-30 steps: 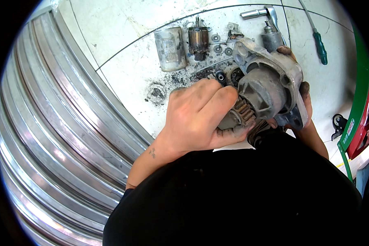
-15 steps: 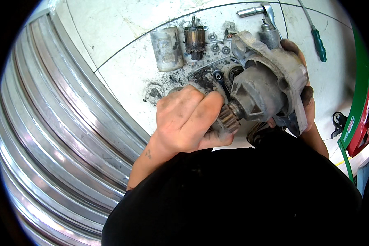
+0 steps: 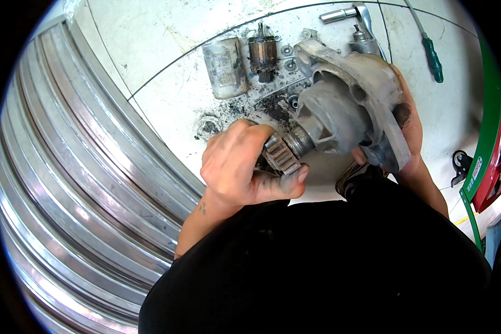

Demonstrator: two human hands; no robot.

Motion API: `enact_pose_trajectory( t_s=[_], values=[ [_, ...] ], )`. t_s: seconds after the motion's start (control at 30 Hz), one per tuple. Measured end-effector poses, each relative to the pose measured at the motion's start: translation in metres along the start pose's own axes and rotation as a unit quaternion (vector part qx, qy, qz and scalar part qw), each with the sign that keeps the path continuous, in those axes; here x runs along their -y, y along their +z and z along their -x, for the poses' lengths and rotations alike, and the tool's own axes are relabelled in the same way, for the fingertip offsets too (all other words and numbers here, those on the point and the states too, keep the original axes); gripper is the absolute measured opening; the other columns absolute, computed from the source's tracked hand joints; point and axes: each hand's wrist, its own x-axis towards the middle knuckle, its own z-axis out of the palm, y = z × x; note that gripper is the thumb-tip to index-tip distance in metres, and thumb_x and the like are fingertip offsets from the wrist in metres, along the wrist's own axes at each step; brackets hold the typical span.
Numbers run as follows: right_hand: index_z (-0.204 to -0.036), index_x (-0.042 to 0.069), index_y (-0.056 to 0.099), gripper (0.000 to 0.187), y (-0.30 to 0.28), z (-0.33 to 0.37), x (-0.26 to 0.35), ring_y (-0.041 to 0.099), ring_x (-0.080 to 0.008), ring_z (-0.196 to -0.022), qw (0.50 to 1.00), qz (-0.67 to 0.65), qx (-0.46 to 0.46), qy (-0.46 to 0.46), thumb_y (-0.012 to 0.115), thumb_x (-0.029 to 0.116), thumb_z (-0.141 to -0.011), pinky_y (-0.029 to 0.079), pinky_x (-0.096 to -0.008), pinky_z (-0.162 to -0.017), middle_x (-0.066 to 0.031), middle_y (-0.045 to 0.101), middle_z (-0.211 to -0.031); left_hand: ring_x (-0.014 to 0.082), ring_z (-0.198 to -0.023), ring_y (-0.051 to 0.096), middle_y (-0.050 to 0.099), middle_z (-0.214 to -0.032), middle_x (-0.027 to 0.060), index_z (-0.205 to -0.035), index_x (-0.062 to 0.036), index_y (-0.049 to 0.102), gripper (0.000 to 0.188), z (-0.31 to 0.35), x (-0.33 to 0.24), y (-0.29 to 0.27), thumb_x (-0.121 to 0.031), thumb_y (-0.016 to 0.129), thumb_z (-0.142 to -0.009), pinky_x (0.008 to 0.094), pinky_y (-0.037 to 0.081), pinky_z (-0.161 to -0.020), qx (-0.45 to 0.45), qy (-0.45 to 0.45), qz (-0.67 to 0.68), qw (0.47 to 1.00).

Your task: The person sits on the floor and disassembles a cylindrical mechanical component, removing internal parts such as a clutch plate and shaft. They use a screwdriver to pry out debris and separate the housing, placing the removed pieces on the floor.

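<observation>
My right hand [image 3: 411, 131] grips a grey cast-metal starter motor housing [image 3: 331, 114] from its right side, with part of the fingers hidden behind the flange. From the housing's nose a shiny shaft collar [image 3: 299, 140] sticks out toward the lower left, ending in a toothed pinion gear [image 3: 283, 156]. My left hand [image 3: 234, 161] is closed round the outer end of that gear, its thumb along the lower edge. Dark smudges mark the fingers of both hands. The housing is held tilted above the floor.
On the pale tiled floor [image 3: 145, 39] lie a metal cylinder shell [image 3: 226, 69], an armature [image 3: 263, 54], small gears [image 3: 289, 65], a ratchet with socket [image 3: 339, 15] and a green-handled screwdriver [image 3: 432, 60]. Black grime surrounds the parts. Ribbed metal shutter panels [image 3: 83, 150] fill the left side.
Both hands and the housing have shifted left. My left fingers have slid back off the gear's near side, so more of its teeth and the collar show.
</observation>
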Motion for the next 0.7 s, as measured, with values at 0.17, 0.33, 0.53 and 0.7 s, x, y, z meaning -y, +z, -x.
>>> enact_pose_trajectory(
  t_s=[0.17, 0.33, 0.53, 0.7],
  values=[
    [-0.130, 0.014, 0.040, 0.037, -0.003, -0.004, -0.013, 0.064, -0.0260, -0.109, 0.998, -0.058, 0.033, -0.018, 0.056, 0.030, -0.100, 0.064, -0.0411, -0.066, -0.0135, 0.053, -0.130, 0.0238, -0.056, 0.057, 0.058, -0.067, 0.0148, -0.086, 0.0107, 0.060, 0.055, 0.002, 0.002, 0.002, -0.039, 0.079, -0.071, 0.0299, 0.047, -0.051, -0.017, -0.005, -0.021, 1.000],
    [-0.125, 0.013, 0.041, 0.034, -0.006, -0.004, -0.008, 0.064, -0.0248, -0.111, 0.999, -0.033, 0.025, 0.006, 0.059, 0.028, -0.099, 0.065, -0.0398, -0.069, -0.0126, 0.054, -0.129, 0.0224, -0.055, 0.056, 0.057, -0.067, 0.0137, -0.085, 0.0094, 0.060, 0.055, 0.003, 0.004, 0.004, -0.039, 0.080, -0.069, 0.0290, 0.046, -0.050, -0.018, -0.001, -0.029, 0.999],
    [-0.124, 0.013, 0.041, 0.041, -0.013, -0.002, -0.004, 0.063, -0.0236, -0.112, 0.999, -0.041, 0.029, -0.006, 0.066, 0.027, -0.095, 0.066, -0.0401, -0.070, -0.0122, 0.052, -0.129, 0.0216, -0.049, 0.051, 0.051, -0.060, 0.0112, -0.077, 0.0070, 0.060, 0.052, -0.002, 0.007, 0.006, -0.042, 0.078, -0.070, 0.0290, 0.041, -0.045, 0.008, 0.022, 0.001, 1.000],
    [-0.135, 0.012, 0.038, 0.066, -0.028, -0.004, -0.009, 0.063, -0.0278, -0.111, 0.997, 0.010, 0.051, -0.061, 0.077, 0.030, -0.085, 0.067, -0.0441, -0.068, -0.0125, 0.050, -0.133, 0.0212, -0.045, 0.046, 0.046, -0.056, 0.0096, -0.071, 0.0055, 0.059, 0.054, -0.002, 0.010, 0.011, -0.046, 0.074, -0.073, 0.0296, 0.036, -0.042, 0.004, 0.035, 0.017, 0.999]
  ],
)
